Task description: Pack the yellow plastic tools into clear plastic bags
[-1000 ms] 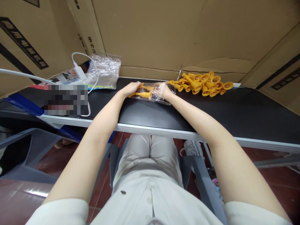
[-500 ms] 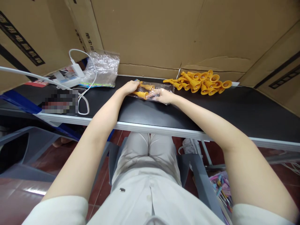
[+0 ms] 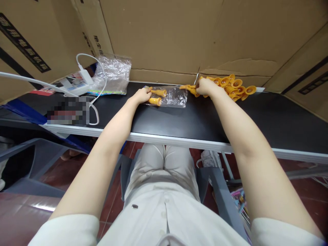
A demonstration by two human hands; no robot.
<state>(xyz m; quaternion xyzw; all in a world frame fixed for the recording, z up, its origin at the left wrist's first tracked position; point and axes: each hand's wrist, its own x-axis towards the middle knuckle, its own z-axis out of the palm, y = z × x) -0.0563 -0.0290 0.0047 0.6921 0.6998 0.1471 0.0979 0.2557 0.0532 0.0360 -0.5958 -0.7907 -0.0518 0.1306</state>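
Observation:
Pressed against the black tabletop, my left hand [image 3: 143, 95] is closed on the left end of a clear plastic bag [image 3: 175, 97]. Inside that bag lie two yellow toy horns, an upper horn [image 3: 161, 92] and a lower horn [image 3: 155, 101], their flared ends pointing right. Farther right, my right hand [image 3: 204, 86] reaches into a heap of similar yellow horns [image 3: 232, 91]. Its fingers are curled down around a horn at the heap's left side, and the fingertips are partly hidden. The back of that hand also covers part of the heap.
Cardboard panels [image 3: 169, 37] stand behind the black table [image 3: 179, 124]. At the left are a crinkled clear packet [image 3: 112, 73], a white power strip [image 3: 77, 89] and a looping white cable [image 3: 105, 77]. The table's pale front edge [image 3: 179, 139] runs above my lap.
My right hand has left the plastic bag and moved right to the horn heap. The bag now lies flatter, while my left hand stays at its left end.

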